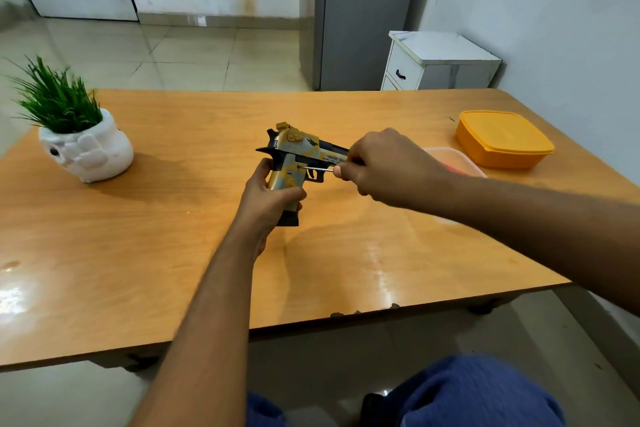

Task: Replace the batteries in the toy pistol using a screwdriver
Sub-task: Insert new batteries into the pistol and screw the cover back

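Note:
A gold, grey and black toy pistol [297,149] is held above the wooden table [173,218], its barrel pointing right. My left hand [268,199] grips its handle from below. My right hand [384,166] holds a small screwdriver [317,168], whose thin metal shaft runs left. The tip touches the side of the pistol's handle just behind the trigger. The screwdriver's handle is hidden inside my right fist.
A potted green plant in a white pot [86,149] stands at the table's left. An orange lidded box [502,139] sits at the right, with a clear lidded container [457,159] partly behind my right forearm. A white drawer cabinet [436,62] stands beyond the table.

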